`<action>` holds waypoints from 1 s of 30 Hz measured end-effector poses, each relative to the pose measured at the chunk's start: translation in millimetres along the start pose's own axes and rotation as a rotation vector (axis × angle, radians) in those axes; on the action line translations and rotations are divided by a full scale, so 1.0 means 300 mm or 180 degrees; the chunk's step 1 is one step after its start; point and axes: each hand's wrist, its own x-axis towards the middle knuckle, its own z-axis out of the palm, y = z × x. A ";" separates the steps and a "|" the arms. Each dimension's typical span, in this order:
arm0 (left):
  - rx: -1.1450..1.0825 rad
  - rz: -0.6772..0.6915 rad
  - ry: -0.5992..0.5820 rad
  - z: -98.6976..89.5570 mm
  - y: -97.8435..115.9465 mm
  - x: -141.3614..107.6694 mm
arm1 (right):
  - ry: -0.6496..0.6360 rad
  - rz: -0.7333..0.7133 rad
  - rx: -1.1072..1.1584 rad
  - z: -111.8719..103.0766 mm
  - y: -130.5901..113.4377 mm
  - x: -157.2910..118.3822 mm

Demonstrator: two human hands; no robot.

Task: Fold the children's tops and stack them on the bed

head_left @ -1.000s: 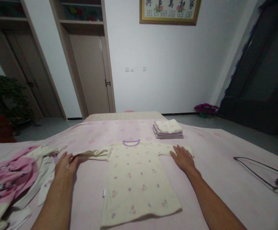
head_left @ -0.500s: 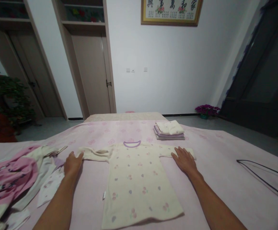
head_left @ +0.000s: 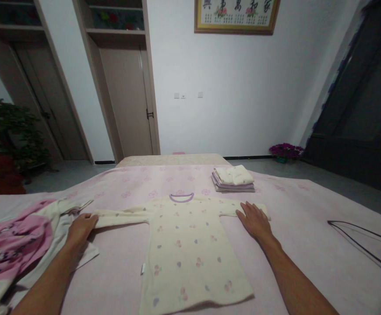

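Pink bedspread (head_left: 295, 227), pale wall (head_left: 233, 96) beyond. On it we observe the shirt (head_left: 187, 249) — cream, cherry and heart print, purple collar, body flat, hem slightly rippled. Our left hand (head_left: 82, 227), fingers closed, pinches one sleeve's cuff, sleeve drawn straight; our right (head_left: 254, 221) lies open, fingers slightly spread, on the other sleeve.

There are two hands (head_left: 254, 221), one spread shirt (head_left: 187, 249), one folded stack (head_left: 233, 179), one hanger (head_left: 358, 243) and two doors (head_left: 126, 96).
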 end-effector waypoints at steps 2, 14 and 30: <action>0.0240 -0.0049 -0.0217 -0.016 -0.016 -0.006 | 0.0005 -0.0009 0.0007 0.002 0.002 0.000; 0.0255 0.2197 -0.0670 0.097 0.252 -0.228 | -0.0029 -0.0001 -0.0044 -0.029 -0.017 -0.009; 0.1806 0.1087 -0.0768 0.178 0.196 -0.181 | -0.0006 -0.0015 -0.0023 -0.036 -0.021 -0.013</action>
